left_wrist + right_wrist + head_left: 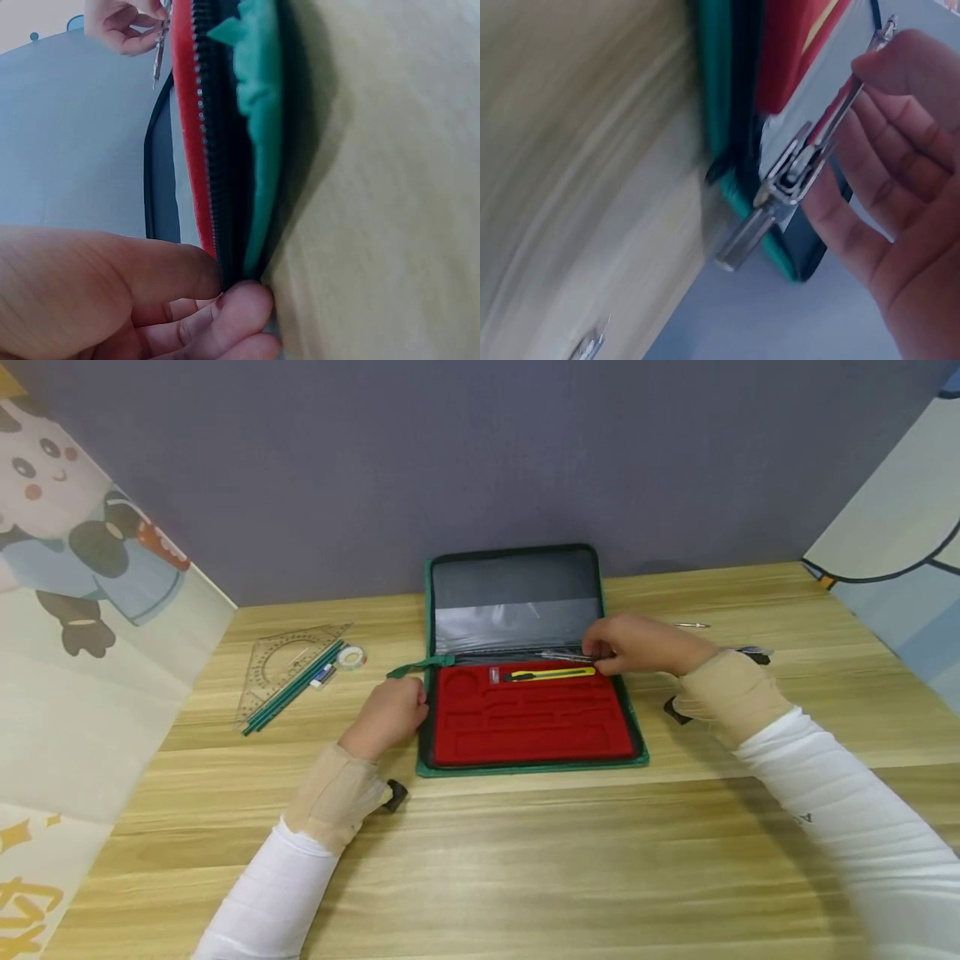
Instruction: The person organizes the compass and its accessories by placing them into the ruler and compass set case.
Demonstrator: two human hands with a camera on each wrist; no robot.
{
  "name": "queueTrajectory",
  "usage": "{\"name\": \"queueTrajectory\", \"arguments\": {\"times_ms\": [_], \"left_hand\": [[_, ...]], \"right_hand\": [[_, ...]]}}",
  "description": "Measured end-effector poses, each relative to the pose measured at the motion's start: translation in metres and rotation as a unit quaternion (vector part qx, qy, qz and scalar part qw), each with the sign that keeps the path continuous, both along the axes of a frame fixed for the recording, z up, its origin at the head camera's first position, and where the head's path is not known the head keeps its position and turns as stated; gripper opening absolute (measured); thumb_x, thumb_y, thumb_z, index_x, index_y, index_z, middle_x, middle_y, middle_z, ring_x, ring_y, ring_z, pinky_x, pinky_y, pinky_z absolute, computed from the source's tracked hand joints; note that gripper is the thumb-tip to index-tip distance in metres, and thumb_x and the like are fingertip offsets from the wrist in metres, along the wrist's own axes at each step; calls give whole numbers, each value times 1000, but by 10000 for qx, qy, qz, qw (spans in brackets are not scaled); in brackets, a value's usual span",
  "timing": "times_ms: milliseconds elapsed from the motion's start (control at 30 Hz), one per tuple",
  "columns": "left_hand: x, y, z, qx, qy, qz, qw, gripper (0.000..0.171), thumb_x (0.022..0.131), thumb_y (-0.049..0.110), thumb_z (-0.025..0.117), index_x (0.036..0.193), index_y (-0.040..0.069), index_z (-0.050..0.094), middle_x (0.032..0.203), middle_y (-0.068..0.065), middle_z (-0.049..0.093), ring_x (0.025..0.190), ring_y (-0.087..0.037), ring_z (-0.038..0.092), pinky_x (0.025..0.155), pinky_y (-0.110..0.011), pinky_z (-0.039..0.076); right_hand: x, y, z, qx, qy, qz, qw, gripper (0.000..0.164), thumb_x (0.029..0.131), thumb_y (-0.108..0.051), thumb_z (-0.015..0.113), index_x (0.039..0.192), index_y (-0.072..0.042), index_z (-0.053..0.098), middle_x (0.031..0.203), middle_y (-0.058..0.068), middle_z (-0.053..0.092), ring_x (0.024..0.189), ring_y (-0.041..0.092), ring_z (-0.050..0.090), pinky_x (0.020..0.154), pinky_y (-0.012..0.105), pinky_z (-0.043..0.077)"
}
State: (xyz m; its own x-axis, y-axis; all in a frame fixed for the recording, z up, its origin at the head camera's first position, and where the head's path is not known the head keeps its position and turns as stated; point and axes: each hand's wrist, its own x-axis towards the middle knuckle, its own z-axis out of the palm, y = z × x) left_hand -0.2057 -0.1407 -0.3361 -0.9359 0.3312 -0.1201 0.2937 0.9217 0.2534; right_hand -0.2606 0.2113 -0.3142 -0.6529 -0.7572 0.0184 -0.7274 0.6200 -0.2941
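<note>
A green zippered case (532, 770) lies unfolded on the table, its red molded tray (536, 747) facing up. My left hand (390, 710) pinches the case's left edge between thumb and fingers, by the black zipper (206, 127). With its thumb and fingers, my right hand (645, 643) holds a metal drawing compass (787, 176) over the tray's upper right. A yellow utility knife (551, 674) sits in the tray's top row, close to my right fingertips. Left of the knife is a small clear box (493, 675). Several recesses below show bare red lining.
To the left lie a clear set square with a protractor (258, 672), green pencils (292, 689), an eraser (322, 675) and a tape roll (351, 657). A small metal piece (692, 625) is at right. A grey partition (450, 460) stands behind.
</note>
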Motion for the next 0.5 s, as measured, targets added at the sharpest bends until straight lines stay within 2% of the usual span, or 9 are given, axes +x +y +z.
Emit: {"name": "queueTrajectory", "arguments": {"times_ms": [233,500], "left_hand": [[0,0,-1,35,58,-37,10000,16,83,3,58,67,7,53,61,-2,48,58,-18,45,54,-28,36],[0,-1,0,71,36,-17,10000,15,85,5,57,70,5,55,63,-4,52,59,-19,48,55,-29,38]], "right_hand": [[2,-21,-1,-68,-177,204,9996,15,74,1,61,87,-5,64,79,2,62,70,14,58,65,34,49],[9,-48,-3,116,-443,490,9977,11,78,-1,61,88,-5,65,80,3,61,68,13,50,65,31,46]]}}
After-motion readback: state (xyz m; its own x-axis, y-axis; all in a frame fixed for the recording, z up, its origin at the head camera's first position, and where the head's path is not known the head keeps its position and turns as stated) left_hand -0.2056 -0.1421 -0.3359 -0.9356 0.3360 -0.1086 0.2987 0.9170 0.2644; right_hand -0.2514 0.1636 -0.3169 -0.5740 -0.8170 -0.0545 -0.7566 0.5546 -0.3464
